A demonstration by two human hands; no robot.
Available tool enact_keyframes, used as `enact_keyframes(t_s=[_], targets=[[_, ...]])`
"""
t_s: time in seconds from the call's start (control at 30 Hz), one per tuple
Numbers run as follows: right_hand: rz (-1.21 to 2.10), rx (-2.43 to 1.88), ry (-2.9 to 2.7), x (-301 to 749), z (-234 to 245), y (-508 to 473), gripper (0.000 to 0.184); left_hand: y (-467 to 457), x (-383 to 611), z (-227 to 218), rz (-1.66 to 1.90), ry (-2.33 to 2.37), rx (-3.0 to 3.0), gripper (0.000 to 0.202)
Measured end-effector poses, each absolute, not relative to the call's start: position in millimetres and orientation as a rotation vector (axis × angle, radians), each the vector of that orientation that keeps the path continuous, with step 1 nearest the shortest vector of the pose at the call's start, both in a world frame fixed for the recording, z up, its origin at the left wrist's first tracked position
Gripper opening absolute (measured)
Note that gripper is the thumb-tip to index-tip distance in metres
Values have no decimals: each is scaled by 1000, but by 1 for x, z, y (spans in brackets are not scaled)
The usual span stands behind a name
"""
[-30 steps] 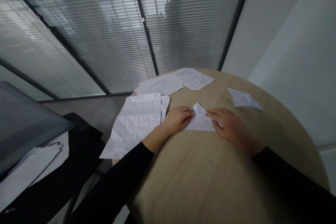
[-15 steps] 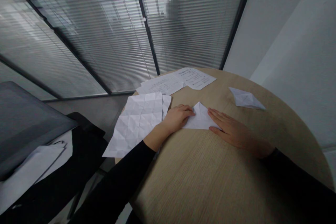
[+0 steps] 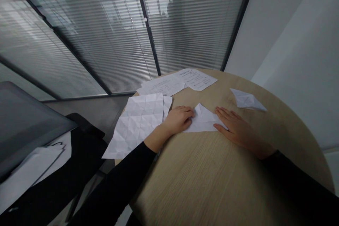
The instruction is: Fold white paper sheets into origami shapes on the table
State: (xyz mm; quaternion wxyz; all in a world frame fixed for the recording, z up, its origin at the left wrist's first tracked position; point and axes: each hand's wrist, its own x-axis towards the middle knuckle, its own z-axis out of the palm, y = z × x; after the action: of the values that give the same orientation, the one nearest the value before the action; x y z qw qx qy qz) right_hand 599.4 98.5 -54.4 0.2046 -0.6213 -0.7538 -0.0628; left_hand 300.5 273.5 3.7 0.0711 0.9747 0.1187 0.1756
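Observation:
A white sheet of paper folded to a triangle [image 3: 202, 122] lies on the round wooden table, its peak pointing away from me. My left hand [image 3: 180, 118] rests at its left side, fingers bent and closed over that corner. On the right slope my right hand [image 3: 234, 127] lies flat, fingers stretched out and touching the paper's right corner. Whatever is under the left fingertips is hidden. Close to my left forearm is a large creased white sheet [image 3: 140, 122] with a grid of fold lines, reaching past the table's edge.
Printed sheets [image 3: 196, 78] lie at the table's far edge. A small folded paper piece [image 3: 248, 99] sits at the right on the wooden table [image 3: 212, 180]. To the left, a chair [image 3: 31, 120] holds more papers [image 3: 34, 169]. Blinds and a white wall stand behind.
My right hand has slid a little to the right along the folded paper, showing more of its right slope. My left hand has curled slightly more, staying at the left corner.

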Motion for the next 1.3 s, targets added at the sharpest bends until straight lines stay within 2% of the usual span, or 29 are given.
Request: enact_keyframes(t_s=[0.07, 0.17, 0.37, 0.7, 1.13, 1.3], targets=[[-193, -1722, -2106, 598, -49, 100, 68, 271, 300, 6, 525, 309, 2892, 21], [-206, -1673, -2126, 595, -38, 101, 62, 270, 299, 7, 547, 269, 2867, 25], [-220, -1635, -2096, 588, -27, 101, 34, 272, 301, 3, 540, 334, 2979, 29], [-124, -1548, -2100, 586, -21, 99, 20, 271, 303, 2, 505, 460, 2988, 29], [126, -1253, -2210, 574, -15, 93, 26, 264, 303, -4, 545, 486, 2924, 56], [42, -1324, -2126, 580, -24, 98, 35, 267, 302, -6, 511, 445, 2911, 61]])
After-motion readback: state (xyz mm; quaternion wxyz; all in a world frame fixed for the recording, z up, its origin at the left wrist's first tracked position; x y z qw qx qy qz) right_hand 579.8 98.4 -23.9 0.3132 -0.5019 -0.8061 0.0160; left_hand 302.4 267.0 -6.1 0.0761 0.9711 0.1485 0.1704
